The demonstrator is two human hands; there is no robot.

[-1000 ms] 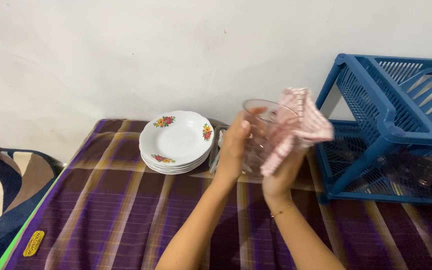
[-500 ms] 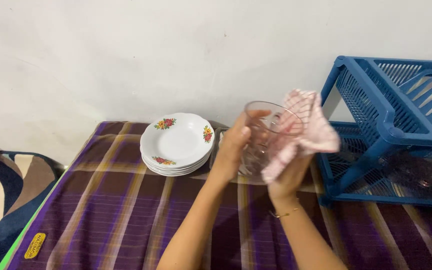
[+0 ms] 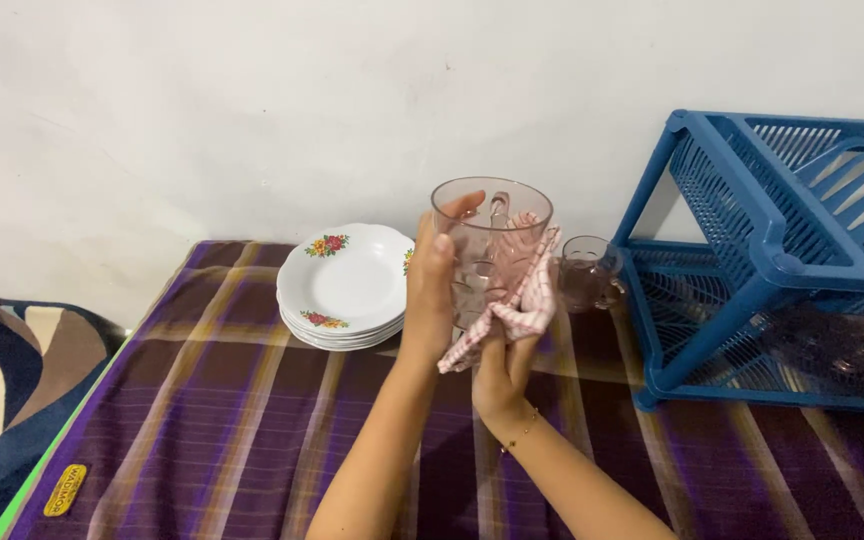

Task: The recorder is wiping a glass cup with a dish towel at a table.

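Note:
My left hand (image 3: pixel 429 290) grips the side of a clear glass pitcher (image 3: pixel 490 228), held upright above the table. My right hand (image 3: pixel 505 352) is under and against the pitcher, holding a pink-and-white checked cloth (image 3: pixel 514 312) pressed to its lower wall. The pitcher's base is hidden behind the cloth and my fingers.
A stack of white floral plates (image 3: pixel 350 287) lies at the back left of the purple plaid tablecloth (image 3: pixel 222 430). A small glass mug (image 3: pixel 588 272) stands behind the pitcher. A blue plastic dish rack (image 3: pixel 752 250) holding glassware fills the right side. A patterned rug (image 3: pixel 2 380) lies left.
The pitcher has moved left and turned upright. The cloth has slid from the rim down to the lower side, and the small glass mug behind is now uncovered.

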